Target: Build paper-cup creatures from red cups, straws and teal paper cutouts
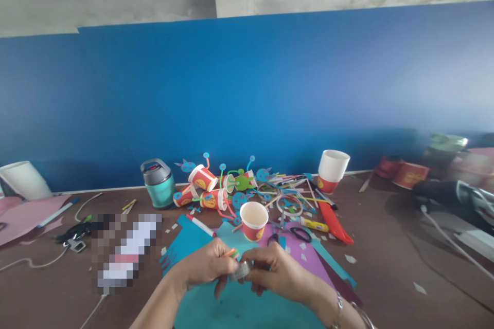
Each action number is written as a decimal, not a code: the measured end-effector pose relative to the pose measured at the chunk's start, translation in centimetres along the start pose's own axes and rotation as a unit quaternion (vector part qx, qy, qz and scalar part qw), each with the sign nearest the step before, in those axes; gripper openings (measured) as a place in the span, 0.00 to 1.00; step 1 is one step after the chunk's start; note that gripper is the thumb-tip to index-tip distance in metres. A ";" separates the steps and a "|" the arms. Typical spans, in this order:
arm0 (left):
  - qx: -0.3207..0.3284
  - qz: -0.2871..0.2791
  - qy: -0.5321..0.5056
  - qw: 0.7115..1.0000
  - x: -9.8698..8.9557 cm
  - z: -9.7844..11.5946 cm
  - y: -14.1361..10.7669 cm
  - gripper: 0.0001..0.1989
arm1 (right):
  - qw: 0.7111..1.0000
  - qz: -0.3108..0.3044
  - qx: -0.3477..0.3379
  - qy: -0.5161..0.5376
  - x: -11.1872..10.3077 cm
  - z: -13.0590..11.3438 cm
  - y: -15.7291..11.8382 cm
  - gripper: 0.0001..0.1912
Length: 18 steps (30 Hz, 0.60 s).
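Note:
My left hand (210, 263) is closed, with thin orange and green pieces (230, 253), possibly straws, poking out above its thumb. A small roll of clear tape (242, 270) sits between the two hands. My right hand (276, 270) pinches the tape roll from the right, and the left fingertips touch its other side. Both hands hover over turquoise paper (231, 306). Just beyond them stands a red and white paper cup (253, 221), upright. Black-handled scissors (300, 235) lie right of the cup on purple paper (304, 254).
Behind the cup lie several decorated paper cups (203, 179) with straw arms. A red marker (200, 225), a yellow glue tube (314, 224) and paper scraps surround the sheets. A turquoise flask (159, 185) stands left; stacked cups (332, 169) stand right. A blue partition (247, 87) closes the back.

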<state>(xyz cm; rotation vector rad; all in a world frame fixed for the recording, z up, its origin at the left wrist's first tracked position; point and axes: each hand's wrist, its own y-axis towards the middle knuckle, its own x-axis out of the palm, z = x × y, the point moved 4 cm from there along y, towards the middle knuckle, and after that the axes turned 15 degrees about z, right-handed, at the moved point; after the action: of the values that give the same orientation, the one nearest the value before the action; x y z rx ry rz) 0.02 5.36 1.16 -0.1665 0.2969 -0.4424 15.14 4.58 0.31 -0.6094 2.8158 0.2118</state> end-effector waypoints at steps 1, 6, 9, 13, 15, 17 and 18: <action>0.003 -0.010 -0.002 1.000 0.1 0.0 0.0 0.11 | 1.000 -0.002 0.006 0.004 0.1 0.0 0.0 0.12; 0.001 -0.041 -0.022 0.999 0.5 0.2 0.1 0.11 | 1.000 0.003 0.018 -0.014 0.2 0.3 -0.1 0.06; -0.011 -0.036 -0.036 0.999 0.6 0.0 0.4 0.13 | 1.000 0.012 0.018 -0.011 0.2 0.4 0.0 0.05; -0.010 -0.016 -0.046 0.999 0.0 -0.6 0.8 0.16 | 0.999 0.024 0.011 0.021 -0.3 0.0 0.4 0.09; -0.001 -0.016 -0.045 0.999 -0.2 -0.8 0.8 0.16 | 0.999 0.027 -0.001 0.019 -0.5 -0.3 0.4 0.11; 0.005 -0.018 -0.040 0.999 -0.3 -0.8 0.7 0.14 | 1.000 0.029 -0.006 0.011 -0.5 -0.5 0.4 0.11; 0.006 -0.022 -0.037 0.999 -0.3 -0.8 0.6 0.13 | 1.000 0.029 -0.005 0.008 -0.5 -0.5 0.3 0.12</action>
<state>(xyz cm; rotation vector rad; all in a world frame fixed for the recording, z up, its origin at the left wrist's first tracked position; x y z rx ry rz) -0.23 5.99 0.37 -0.1778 0.2193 -0.4797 15.35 4.96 0.96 -0.5352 2.8526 0.2326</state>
